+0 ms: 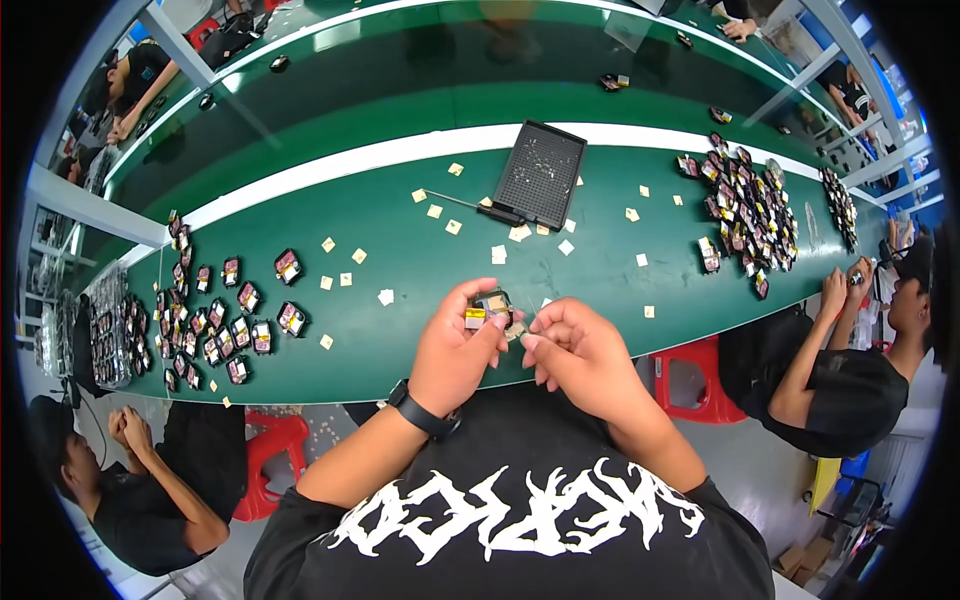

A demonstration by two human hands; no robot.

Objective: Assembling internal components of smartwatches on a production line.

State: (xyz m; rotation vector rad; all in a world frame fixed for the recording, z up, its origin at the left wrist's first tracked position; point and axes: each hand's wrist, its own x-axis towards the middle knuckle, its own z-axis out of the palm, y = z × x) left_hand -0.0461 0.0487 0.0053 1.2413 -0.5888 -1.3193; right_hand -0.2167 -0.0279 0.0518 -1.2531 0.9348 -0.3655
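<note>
My left hand [457, 342] is closed around a small black electronic module [493, 301], which has a yellow-and-silver piece at its side and a pale square on its face. Beside it, my right hand [575, 345] has thumb and fingers pinched together close to the module's lower edge. A small pale piece [516, 330] lies between the two hands. What the right fingertips grip is too small to make out. Both hands are over the front edge of the green table [400, 270].
Similar modules lie in groups at the left [222, 325] and in a pile at the right [748, 205]. Beyond my hands is a black perforated tray [540, 175], with a thin rod [452, 199] beside it. Pale squares [346, 280] are scattered about. People sit at both sides.
</note>
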